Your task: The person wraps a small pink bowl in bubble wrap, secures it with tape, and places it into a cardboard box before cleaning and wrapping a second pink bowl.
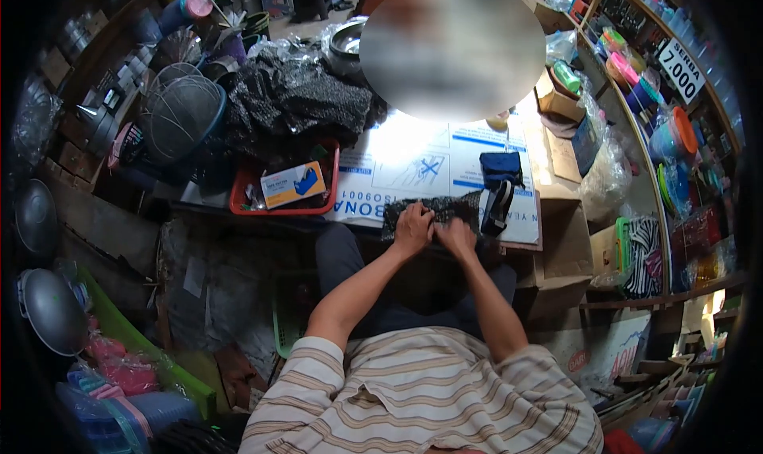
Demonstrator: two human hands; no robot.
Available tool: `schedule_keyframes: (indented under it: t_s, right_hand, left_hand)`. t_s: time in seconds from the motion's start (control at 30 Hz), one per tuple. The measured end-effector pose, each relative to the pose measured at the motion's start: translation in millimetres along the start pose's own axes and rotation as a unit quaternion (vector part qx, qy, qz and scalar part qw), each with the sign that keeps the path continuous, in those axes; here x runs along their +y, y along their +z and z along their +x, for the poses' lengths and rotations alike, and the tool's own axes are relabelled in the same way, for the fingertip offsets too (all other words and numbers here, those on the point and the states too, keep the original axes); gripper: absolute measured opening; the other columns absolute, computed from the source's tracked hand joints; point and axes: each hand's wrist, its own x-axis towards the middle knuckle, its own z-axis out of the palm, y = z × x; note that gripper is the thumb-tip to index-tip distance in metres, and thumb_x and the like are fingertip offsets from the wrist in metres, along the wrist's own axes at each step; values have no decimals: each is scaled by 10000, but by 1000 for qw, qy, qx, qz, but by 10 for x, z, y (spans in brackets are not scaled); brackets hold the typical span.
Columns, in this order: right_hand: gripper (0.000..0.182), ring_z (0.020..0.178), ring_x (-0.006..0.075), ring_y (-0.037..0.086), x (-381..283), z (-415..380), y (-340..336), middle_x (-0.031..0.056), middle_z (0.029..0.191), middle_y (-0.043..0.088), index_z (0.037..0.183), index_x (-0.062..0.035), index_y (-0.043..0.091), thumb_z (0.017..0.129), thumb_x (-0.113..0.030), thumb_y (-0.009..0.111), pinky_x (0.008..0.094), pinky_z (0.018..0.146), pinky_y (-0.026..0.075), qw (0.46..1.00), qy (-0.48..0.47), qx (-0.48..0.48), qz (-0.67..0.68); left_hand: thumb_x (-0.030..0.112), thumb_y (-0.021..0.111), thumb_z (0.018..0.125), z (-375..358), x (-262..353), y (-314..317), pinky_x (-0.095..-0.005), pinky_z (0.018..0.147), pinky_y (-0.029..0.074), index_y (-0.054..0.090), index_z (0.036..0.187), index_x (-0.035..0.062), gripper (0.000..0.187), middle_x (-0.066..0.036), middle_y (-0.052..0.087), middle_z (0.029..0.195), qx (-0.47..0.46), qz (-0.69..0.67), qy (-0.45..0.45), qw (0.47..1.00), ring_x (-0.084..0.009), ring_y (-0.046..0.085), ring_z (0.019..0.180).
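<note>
A small piece or parcel of black bubble wrap [461, 206] lies at the front edge of the table, under both hands. My left hand [413, 230] has its fingers curled over the wrap's left and middle part. Close beside it, my right hand [458, 238] is closed at the wrap's near edge, its fingertips partly hidden. Whatever the wrap may contain cannot be seen. Just right of the hands stands a black tape dispenser [498, 206], with a dark blue object [501, 168] behind it.
A red basket [280, 211] at the left holds a tape cutter box [294, 185]. Behind it is a heap of black bubble wrap [294, 96]. Printed white board [366, 164] covers the table. Cardboard boxes [560, 243] stand right; shelves of housewares flank both sides. A blurred patch hides the far side.
</note>
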Motion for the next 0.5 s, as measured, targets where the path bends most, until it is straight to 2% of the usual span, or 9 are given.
schedule_keyframes:
  t_s: [0.07, 0.1, 0.13, 0.2, 0.3, 0.4, 0.43, 0.47, 0.5]
  right_hand:
    - [708, 1143, 492, 731, 280, -194, 158, 301, 1136, 778, 1065, -16, 822, 937, -700, 689, 551, 984, 582, 999, 5, -42, 30]
    - [801, 1068, 449, 770, 372, -284, 239, 287, 1071, 790, 999, 25, 811, 932, -760, 667, 517, 957, 592, 996, 48, -53, 48]
    - [771, 941, 331, 785, 670, -144, 520, 197, 1017, 795, 1075, 14, 785, 977, -738, 647, 435, 851, 606, 986, 68, -117, 95]
    - [665, 845, 215, 746, 751, -250, 511, 107, 1001, 769, 1206, -24, 727, 1029, -660, 644, 353, 748, 579, 884, 93, -250, 385]
    - [567, 831, 170, 733, 636, -294, 396, 64, 1058, 758, 1302, -62, 660, 1062, -576, 653, 303, 704, 547, 840, 152, -191, 484]
    - [573, 827, 175, 738, 563, -182, 323, 75, 1133, 755, 1276, -65, 657, 1041, -588, 680, 322, 718, 563, 811, 117, -201, 537]
    - [589, 957, 213, 739, 529, -147, 299, 105, 1204, 740, 1309, -47, 645, 1017, -550, 738, 361, 839, 575, 824, 118, -193, 519]
    - [589, 957, 213, 739, 479, -137, 311, 105, 1204, 740, 1309, -47, 645, 1017, -550, 738, 361, 839, 575, 824, 112, -199, 519]
    - [605, 1038, 233, 719, 397, -173, 289, 122, 1230, 730, 1325, -27, 637, 1006, -526, 764, 376, 911, 558, 866, 47, -92, 489]
  left_hand:
    - [222, 802, 876, 129, 13, -90, -490, 1031, 487, 796, 1051, 89, 219, -121, 651, 1147, -44, -17, -58, 997, -322, 615, 1171]
    - [236, 809, 877, 195, -29, -87, -496, 1051, 482, 786, 1111, 94, 275, -133, 664, 1203, -29, -4, -61, 998, -329, 613, 1214]
    - [251, 815, 877, 223, -66, -69, -501, 1072, 477, 777, 1171, 99, 332, -144, 677, 1258, -17, 6, -65, 998, -337, 611, 1258]
    - [255, 834, 865, 299, -131, -25, -511, 1083, 491, 740, 1267, 119, 435, -162, 682, 1321, -35, 12, -74, 997, -357, 616, 1290]
    - [267, 841, 865, 425, -107, -132, -536, 1113, 482, 640, 1431, 139, 614, -195, 668, 1408, -113, -17, -131, 985, -385, 603, 1351]
    - [288, 836, 871, 464, -92, -270, -555, 1132, 474, 546, 1539, 144, 742, -222, 615, 1460, -193, -34, -198, 960, -390, 597, 1366]
    - [296, 854, 870, 403, -173, -217, -535, 1123, 493, 543, 1554, 137, 767, -218, 608, 1471, -170, -58, -190, 965, -393, 589, 1381]
    - [303, 871, 870, 343, -259, -166, -514, 1114, 511, 541, 1569, 130, 792, -215, 601, 1482, -146, -81, -183, 969, -397, 580, 1395]
    - [321, 878, 868, 321, -282, -197, -487, 1132, 504, 544, 1581, 138, 808, -224, 584, 1458, -141, -103, -197, 965, -381, 586, 1386]
